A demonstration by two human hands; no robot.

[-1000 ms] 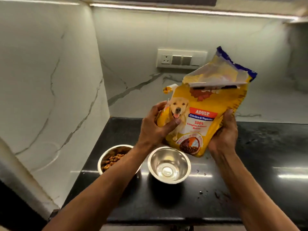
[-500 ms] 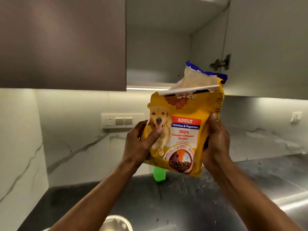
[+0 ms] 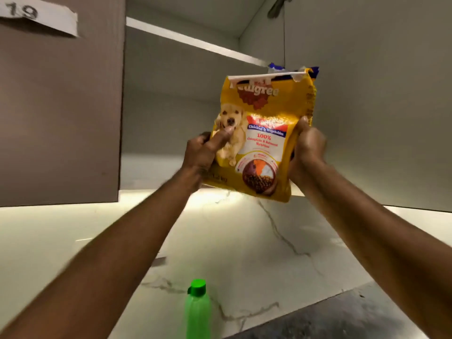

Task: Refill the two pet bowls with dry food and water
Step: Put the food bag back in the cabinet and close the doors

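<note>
A yellow food bag (image 3: 261,133) was held upright at the centre of the frame, in front of an open cabinet (image 3: 183,99). Its left edge was clamped by the left hand (image 3: 203,152), thumb pressed on the printed dog; its right edge was gripped by the right hand (image 3: 308,148), whose fingers were wrapped behind the bag and hidden. The torn top was seen near the shelf (image 3: 195,42). A green bottle (image 3: 197,311) stood at lower centre, against the marble wall (image 3: 244,241). The dark table (image 3: 342,321) was seen at lower right. No bowls were in view.
</note>
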